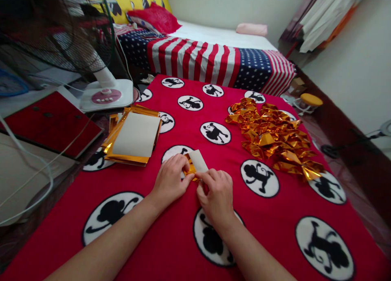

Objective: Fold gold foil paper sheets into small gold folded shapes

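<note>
A sheet of gold foil paper (pixel 198 162) with a pale back is partly folded between my two hands, just above the red cloth. My left hand (pixel 173 173) pinches its left side, thumb and fingers closed on it. From the right, my right hand (pixel 216 191) grips the near edge, and both thumbs almost meet there. Fingers hide much of the fold. Left of my hands lies a stack of flat gold foil sheets (pixel 137 134), its top sheet pale side up. Several folded gold foil pieces (pixel 269 130) are heaped at the right.
The red cloth (pixel 171 248) with monkey prints covers the table. A fan (pixel 106 93) stands on the left beside a dark red panel (pixel 50 120), with white cords hanging near. Behind the table is a bed (pixel 195 61) with a striped cover. A yellow-topped stool (pixel 311 99) is at the right.
</note>
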The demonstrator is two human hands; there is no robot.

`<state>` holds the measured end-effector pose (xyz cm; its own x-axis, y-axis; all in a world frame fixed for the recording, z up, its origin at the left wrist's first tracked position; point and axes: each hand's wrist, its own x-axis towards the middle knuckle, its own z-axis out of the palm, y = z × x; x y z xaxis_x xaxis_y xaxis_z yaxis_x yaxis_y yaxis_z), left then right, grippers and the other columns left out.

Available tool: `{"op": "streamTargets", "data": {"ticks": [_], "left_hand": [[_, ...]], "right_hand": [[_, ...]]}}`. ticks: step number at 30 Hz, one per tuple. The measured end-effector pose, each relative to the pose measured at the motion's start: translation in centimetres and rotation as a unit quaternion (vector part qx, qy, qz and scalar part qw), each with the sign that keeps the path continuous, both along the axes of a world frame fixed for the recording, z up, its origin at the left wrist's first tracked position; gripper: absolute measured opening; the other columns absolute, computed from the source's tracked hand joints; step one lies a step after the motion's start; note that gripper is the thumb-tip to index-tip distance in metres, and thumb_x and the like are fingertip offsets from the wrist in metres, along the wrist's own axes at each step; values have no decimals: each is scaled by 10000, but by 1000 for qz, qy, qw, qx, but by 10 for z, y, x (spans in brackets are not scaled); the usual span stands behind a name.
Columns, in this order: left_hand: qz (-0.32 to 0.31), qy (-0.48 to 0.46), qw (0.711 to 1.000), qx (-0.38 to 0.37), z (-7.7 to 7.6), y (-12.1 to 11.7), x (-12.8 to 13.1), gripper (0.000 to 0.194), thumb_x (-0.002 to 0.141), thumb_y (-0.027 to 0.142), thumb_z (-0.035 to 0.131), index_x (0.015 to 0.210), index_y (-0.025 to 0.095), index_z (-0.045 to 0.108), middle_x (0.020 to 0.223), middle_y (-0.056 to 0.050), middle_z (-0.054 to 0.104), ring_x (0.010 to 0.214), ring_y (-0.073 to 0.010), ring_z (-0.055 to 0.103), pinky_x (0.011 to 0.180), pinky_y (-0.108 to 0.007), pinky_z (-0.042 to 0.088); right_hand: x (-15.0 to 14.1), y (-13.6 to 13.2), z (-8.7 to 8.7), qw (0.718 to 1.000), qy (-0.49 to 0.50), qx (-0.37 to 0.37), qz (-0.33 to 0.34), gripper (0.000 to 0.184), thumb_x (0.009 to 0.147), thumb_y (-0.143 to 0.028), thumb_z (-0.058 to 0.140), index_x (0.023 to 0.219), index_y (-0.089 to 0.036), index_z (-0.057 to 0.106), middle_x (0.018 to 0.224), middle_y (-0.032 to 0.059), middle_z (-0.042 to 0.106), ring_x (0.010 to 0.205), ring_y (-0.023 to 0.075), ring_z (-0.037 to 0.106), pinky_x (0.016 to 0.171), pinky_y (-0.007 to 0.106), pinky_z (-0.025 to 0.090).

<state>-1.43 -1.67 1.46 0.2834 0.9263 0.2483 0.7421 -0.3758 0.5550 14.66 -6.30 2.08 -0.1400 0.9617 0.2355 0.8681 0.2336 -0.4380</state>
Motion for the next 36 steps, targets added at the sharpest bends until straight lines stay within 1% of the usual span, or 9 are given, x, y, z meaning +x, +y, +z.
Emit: {"op": "streamTargets", "data": {"ticks": [5, 10, 15, 17, 21, 25, 28, 31, 36], "left_hand": [[-44, -33, 998, -7, 0, 0, -7, 121, 793, 108, 606, 798, 204, 534, 938, -47, 589, 943, -220, 569, 853, -378, 466], [-57, -50, 997, -13, 1, 0, -9, 124, 800, 79, 571, 813, 202, 568, 972, -52, 596, 969, -218, 578, 862, -377, 474], [-42, -46, 998, -19, 3, -1, -7, 51, 819, 174, 623, 799, 198, 583, 965, -46, 602, 943, -211, 580, 857, -373, 472], [-35, -38, 998, -20, 4, -1, -6, 82, 799, 204, 665, 799, 196, 583, 965, -46, 602, 941, -216, 579, 845, -371, 470], [-33, -35, 998, -28, 6, 0, -5, 71, 780, 166, 672, 800, 198, 612, 949, -39, 602, 921, -211, 579, 831, -363, 469], [-43, -42, 998, -33, 6, 0, -5, 82, 802, 173, 660, 805, 242, 705, 968, -29, 600, 945, -204, 578, 848, -362, 460], [-43, -43, 998, -28, 5, 0, -5, 127, 809, 177, 656, 794, 268, 743, 976, -28, 601, 963, -205, 579, 848, -362, 456], [-40, -39, 998, -24, 4, -1, -4, 114, 807, 196, 665, 801, 267, 754, 978, -30, 604, 957, -204, 580, 850, -364, 459], [-38, -34, 998, -20, 3, 0, -5, 105, 808, 214, 672, 805, 274, 759, 987, -27, 609, 960, -198, 579, 860, -355, 458]], "right_hand": [[3, 0, -2, 1000, -5, 6, -1, 253, 834, -171, 633, 1047, -288, 703, 848, 19, 611, 829, 206, 474, 811, 360, 293], [2, 0, -1, 1000, 0, 12, -2, 274, 816, -158, 652, 1046, -292, 713, 837, 16, 613, 822, 205, 474, 812, 364, 291], [1, 0, 0, 1000, 5, 11, -3, 267, 825, -156, 639, 1038, -296, 720, 831, 15, 614, 824, 205, 480, 812, 362, 295], [2, 0, 1, 1000, 9, 10, -4, 263, 826, -152, 638, 1030, -294, 724, 826, 15, 611, 819, 202, 480, 812, 361, 296], [6, -1, 2, 1000, 30, 2, -3, 244, 856, -163, 623, 1023, -304, 733, 811, 13, 607, 807, 193, 482, 785, 348, 298], [12, -3, 1, 999, 33, -3, -2, 185, 882, -205, 622, 962, -313, 749, 788, 13, 603, 785, 186, 476, 757, 340, 294], [15, -6, 3, 1000, -4, 0, 9, 185, 883, -221, 620, 975, -326, 742, 809, 17, 600, 793, 189, 469, 773, 349, 296], [14, -8, 8, 996, -83, 18, 32, 223, 881, -225, 609, 1052, -320, 716, 827, 30, 596, 809, 206, 456, 849, 389, 299], [14, -8, 11, 972, -202, 63, 103, 311, 883, -192, 582, 1178, -248, 663, 884, 66, 609, 843, 236, 444, 925, 427, 296]]}}
